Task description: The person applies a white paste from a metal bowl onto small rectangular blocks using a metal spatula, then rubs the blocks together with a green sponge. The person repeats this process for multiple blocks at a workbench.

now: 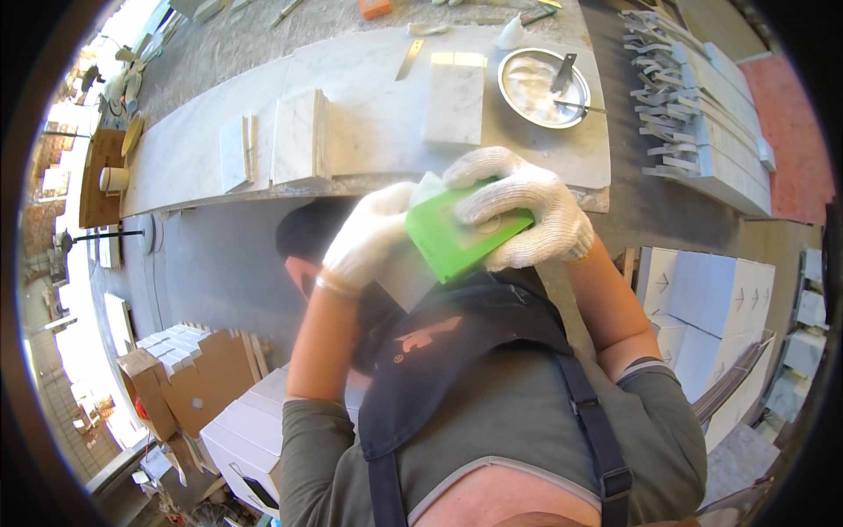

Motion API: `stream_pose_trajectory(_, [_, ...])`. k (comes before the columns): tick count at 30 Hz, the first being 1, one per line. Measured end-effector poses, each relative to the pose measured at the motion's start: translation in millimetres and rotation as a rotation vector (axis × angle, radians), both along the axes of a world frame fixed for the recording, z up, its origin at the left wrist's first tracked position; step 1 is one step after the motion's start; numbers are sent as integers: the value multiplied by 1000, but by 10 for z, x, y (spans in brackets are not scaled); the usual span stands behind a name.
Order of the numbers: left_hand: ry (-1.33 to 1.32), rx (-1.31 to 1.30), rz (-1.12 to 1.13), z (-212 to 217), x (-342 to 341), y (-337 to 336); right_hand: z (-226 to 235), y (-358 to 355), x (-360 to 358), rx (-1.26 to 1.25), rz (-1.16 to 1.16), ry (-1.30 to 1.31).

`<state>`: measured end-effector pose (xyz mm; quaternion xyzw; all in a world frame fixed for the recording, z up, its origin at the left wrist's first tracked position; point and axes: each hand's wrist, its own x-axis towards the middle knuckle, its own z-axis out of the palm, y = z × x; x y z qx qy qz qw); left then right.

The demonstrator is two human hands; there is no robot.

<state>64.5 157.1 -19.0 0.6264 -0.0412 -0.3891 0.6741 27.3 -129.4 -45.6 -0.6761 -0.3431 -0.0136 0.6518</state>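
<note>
Both my hands wear white knit gloves and meet in front of my chest, just below the edge of the workbench. My right hand (525, 213) lies over a flat green block (452, 237) and presses on its top. My left hand (371, 235) grips the left side of a pale marble piece (406, 274) that sits under the green block and is mostly hidden by it. I wear a dark apron over a grey shirt.
A marble slab (369, 132) tops the bench and carries cut marble tiles (455, 98), thin strips (235, 151) and a putty knife (409, 58). A metal bowl (543, 86) holds white paste and two tools. Stacked strips (680, 114) lie right; white boxes (716, 307) and cardboard (189, 378) stand below.
</note>
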Motion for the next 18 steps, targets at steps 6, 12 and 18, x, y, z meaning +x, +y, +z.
stream_pose_trajectory(6, [48,-95,40,-2,-67,49,-35,34,2,166,-201,417])
stream_pose_trajectory(12, [-17,6,3,44,6,-28,-16,-14,-14,38,-10,40])
stream_pose_trajectory(18, [17,-131,63,72,-79,8,-51,-12,34,187,-201,370])
